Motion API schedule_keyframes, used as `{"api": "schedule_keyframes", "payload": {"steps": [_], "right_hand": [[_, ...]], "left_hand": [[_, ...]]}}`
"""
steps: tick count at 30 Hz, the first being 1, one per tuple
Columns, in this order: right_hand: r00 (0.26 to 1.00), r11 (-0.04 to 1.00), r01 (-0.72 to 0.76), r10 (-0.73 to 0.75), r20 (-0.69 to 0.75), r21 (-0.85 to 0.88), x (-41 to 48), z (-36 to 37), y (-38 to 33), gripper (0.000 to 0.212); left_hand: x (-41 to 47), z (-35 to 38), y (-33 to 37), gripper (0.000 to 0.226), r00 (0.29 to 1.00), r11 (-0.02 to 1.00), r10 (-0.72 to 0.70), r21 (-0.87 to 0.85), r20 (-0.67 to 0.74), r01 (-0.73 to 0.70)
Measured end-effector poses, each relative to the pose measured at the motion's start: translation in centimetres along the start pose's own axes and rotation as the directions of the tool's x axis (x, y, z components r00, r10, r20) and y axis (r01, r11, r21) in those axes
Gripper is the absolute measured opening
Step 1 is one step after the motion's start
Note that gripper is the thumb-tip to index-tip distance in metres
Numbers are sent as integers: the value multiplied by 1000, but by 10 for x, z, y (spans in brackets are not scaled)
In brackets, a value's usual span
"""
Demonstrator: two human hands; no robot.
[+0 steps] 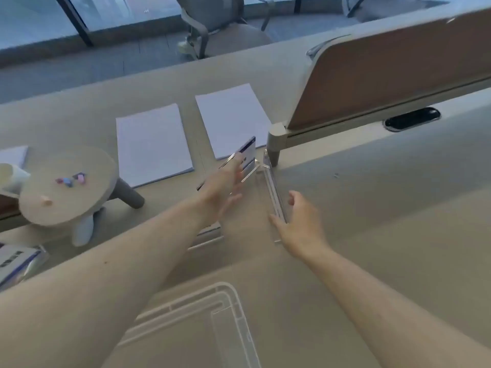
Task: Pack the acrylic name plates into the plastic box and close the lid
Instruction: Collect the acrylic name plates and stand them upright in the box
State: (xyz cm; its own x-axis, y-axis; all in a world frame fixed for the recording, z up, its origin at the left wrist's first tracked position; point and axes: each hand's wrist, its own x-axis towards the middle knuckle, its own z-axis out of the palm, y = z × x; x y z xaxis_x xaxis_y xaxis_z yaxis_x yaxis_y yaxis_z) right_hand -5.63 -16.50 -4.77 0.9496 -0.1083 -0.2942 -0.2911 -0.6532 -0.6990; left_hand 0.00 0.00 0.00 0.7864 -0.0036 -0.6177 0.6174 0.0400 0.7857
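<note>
While both hands reach out past the box, packing reads as barely begun; findings follow.

Box: clear plastic box (pixel 225 309) sits on the tabletop (pixel 372 208) at the near edge of view, between the two forearms. Only its rim and part of the inside show; no plate can be seen in that part.

Lid: not identified; whether the clear frame is box or lid cannot be told for certain.

Plates: two clear acrylic plates lie beyond the box. Left plate (pixel 245 155) carries a dark-edged card and tilts up; right plate (pixel 272 181) runs as a long clear strip just beside it. Further clear edges (pixel 206 241) show under the left forearm, nearer the box.

Left hand: left hand (pixel 223 189) is spread, fingers apart, laid against the left plate; whether it grips or only touches cannot be told.

Right hand: right hand (pixel 300 221) is spread, thumb and fingers either side of the near end of the right plate, not closed on it.

Other items: two paper stacks (pixel 154 142) beyond the plates, well clear of the box; a small round stool (pixel 66 181) to the box's far left.

Done: nothing confirmed inside the box.

Left: judged to be gathering the plates, placing them in the box, closing the lid.
</note>
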Motion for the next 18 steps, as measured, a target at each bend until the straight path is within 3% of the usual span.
{"api": "schedule_keyframes", "payload": {"steps": [3, 5, 10, 13, 15, 18], "right_hand": [[996, 980, 78, -84, -23, -182, 16, 14, 21, 25], [993, 954, 112, -117, -2, -279, 19, 12, 31, 22], [977, 918, 212, -191, 95, -335, 29, -23, 56, 27], [986, 943, 168, -167, 28, -289, 38, -47, 73, 21], [994, 989, 63, -74, -76, -134, 44, -58, 87, 24], [995, 999, 15, -10, -99, 49, 47, -59, 107, 15]], "left_hand": [[25, 9, -6, 46, 1000, 1000, 10, 18, -8, -10], [38, 14, -11, 55, 1000, 997, 19, 72, -15, -18], [53, 21, -32, 66, 980, 947, 89, 319, -177, -28], [44, 21, -50, 47, 984, 962, 80, 273, -162, -33], [32, 20, -59, 41, 994, 955, 83, 290, -68, -60], [19, 14, -73, 32, 986, 856, 158, 491, 48, -162]]}}
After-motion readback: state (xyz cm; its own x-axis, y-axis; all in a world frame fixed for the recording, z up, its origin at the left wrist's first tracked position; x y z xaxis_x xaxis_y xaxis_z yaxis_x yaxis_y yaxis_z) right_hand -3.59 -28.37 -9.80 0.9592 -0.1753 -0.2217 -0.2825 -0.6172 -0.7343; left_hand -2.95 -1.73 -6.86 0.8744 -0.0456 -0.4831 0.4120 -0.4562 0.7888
